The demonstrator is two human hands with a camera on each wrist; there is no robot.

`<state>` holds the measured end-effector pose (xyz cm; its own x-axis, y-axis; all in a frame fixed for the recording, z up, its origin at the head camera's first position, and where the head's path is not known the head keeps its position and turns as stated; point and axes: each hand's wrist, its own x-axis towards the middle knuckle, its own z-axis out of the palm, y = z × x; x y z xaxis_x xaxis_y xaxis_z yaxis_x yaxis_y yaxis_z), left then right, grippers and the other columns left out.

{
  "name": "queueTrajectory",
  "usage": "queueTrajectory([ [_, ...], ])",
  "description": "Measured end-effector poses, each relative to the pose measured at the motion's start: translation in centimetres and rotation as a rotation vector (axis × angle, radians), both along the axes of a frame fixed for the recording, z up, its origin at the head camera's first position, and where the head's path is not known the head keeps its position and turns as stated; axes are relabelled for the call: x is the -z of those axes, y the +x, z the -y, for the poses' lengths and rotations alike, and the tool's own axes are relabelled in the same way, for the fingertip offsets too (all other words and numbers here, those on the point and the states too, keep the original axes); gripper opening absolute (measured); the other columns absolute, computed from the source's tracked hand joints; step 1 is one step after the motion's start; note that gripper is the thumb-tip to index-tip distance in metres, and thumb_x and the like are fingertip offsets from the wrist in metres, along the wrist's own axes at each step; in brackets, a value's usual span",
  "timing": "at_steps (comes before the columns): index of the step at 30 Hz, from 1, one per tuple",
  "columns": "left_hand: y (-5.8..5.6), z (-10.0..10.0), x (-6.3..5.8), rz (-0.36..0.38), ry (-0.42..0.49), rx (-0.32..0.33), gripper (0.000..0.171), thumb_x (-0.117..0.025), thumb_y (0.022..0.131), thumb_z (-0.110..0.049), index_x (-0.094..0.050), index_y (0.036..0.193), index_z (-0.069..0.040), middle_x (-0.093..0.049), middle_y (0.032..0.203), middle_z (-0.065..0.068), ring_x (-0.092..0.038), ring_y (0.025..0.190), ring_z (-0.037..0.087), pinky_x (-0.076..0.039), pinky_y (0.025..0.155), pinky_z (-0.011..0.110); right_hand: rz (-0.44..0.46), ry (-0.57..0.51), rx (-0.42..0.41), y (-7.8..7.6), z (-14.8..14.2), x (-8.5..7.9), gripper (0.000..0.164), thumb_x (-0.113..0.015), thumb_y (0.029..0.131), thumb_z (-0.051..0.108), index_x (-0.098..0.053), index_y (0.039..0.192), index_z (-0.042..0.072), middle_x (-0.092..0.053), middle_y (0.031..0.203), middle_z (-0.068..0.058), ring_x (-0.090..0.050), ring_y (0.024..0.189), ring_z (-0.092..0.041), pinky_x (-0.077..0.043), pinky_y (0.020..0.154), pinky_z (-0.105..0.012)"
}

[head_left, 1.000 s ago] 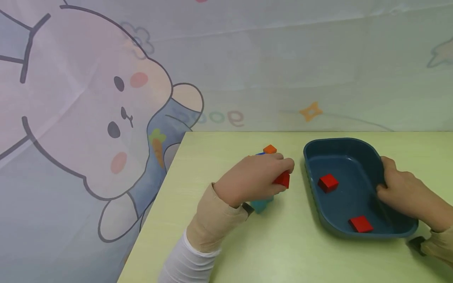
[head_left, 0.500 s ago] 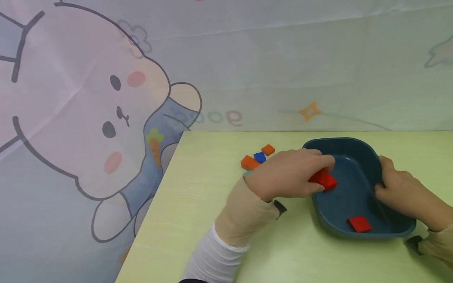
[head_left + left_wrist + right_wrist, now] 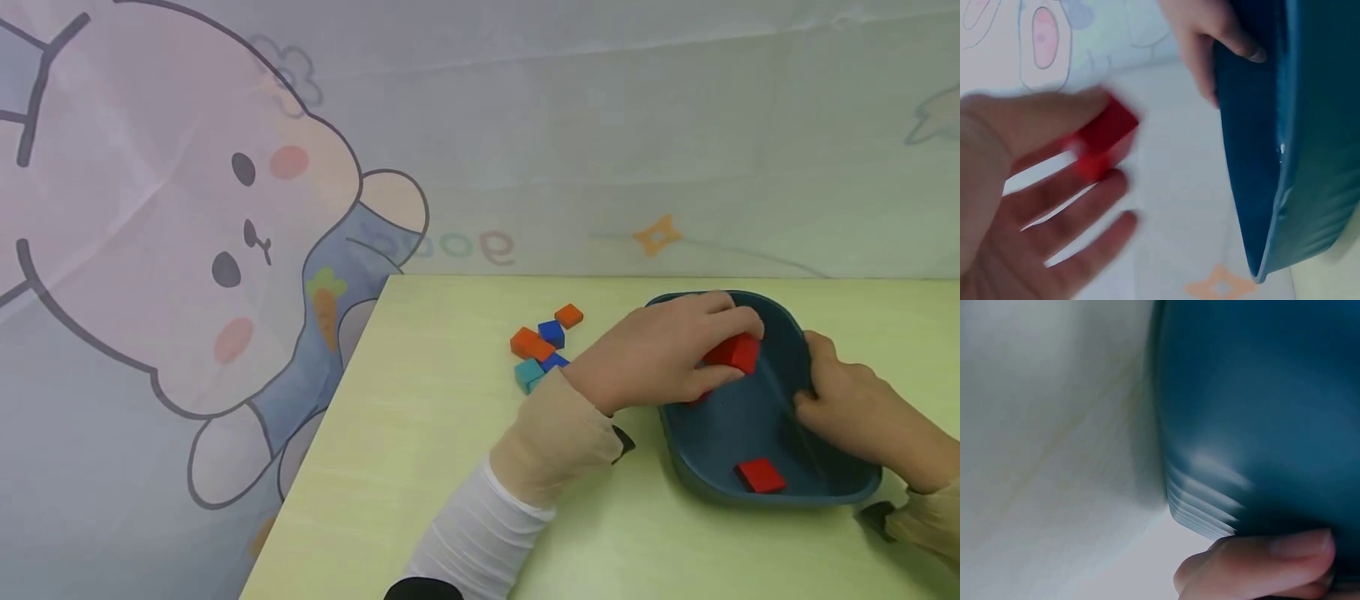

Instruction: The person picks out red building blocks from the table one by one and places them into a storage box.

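My left hand (image 3: 663, 354) pinches a red block (image 3: 738, 353) between thumb and fingers, over the left part of a dark blue plastic basin (image 3: 757, 421). The left wrist view shows the same red block (image 3: 1107, 134) blurred at the fingertips. Inside the basin lies another red block (image 3: 762, 475) near its front wall. A sliver of one more red block (image 3: 701, 398) peeks out from under the left hand, mostly hidden. At the basin's right side my right hand (image 3: 862, 408) grips the rim, with the thumb (image 3: 1300, 544) on the inside.
Left of the basin, several small blocks are clustered on the pale yellow table (image 3: 390, 417): an orange block (image 3: 568, 316), a blue block (image 3: 551, 334) and a teal block (image 3: 528, 374) among them. A patterned cloth (image 3: 562, 150) hangs behind the table.
My left hand has carried the red block rightward from the small blocks to over the basin, uncovering those blocks. The right hand stays on the basin's rim.
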<state>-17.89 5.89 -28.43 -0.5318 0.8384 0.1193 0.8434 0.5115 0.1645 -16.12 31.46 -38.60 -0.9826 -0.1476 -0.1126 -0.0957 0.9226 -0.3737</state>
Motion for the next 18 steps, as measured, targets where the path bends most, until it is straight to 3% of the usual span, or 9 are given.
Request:
queueTrajectory([
  [5,-0.12,0.12,0.32,-0.097,0.155,-0.035,0.039,-0.063,0.095,-0.029,-0.056,0.132,-0.021,-0.055,0.128,-0.004,-0.054,0.109,0.005,-0.045,0.081,0.008,-0.005,-0.010,-0.006,-0.24,-0.01,0.09,0.077,-0.048,0.084,0.005,-0.004,0.139,-0.026,-0.058,0.074,-0.040,-0.059,0.055,-0.036,-0.045,0.048,-0.045],
  [12,-0.23,0.57,0.71,-0.094,0.125,-0.101,0.032,-0.059,0.096,-0.033,-0.060,0.127,-0.024,-0.056,0.125,-0.006,-0.056,0.102,0.004,-0.046,0.079,0.010,-0.021,-0.001,-0.021,-0.47,0.08,0.29,0.076,-0.050,0.084,0.007,-0.007,0.139,-0.023,-0.060,0.070,-0.035,-0.059,0.056,-0.035,-0.046,0.049,-0.047],
  [18,-0.35,0.82,1.01,-0.085,0.121,-0.107,0.026,-0.058,0.097,-0.032,-0.063,0.121,-0.024,-0.058,0.118,-0.007,-0.056,0.093,0.002,-0.045,0.073,0.011,-0.002,-0.011,-0.029,-0.50,0.15,0.06,0.075,-0.051,0.085,0.006,-0.007,0.138,-0.023,-0.060,0.078,-0.039,-0.058,0.059,-0.034,-0.048,0.052,-0.048],
])
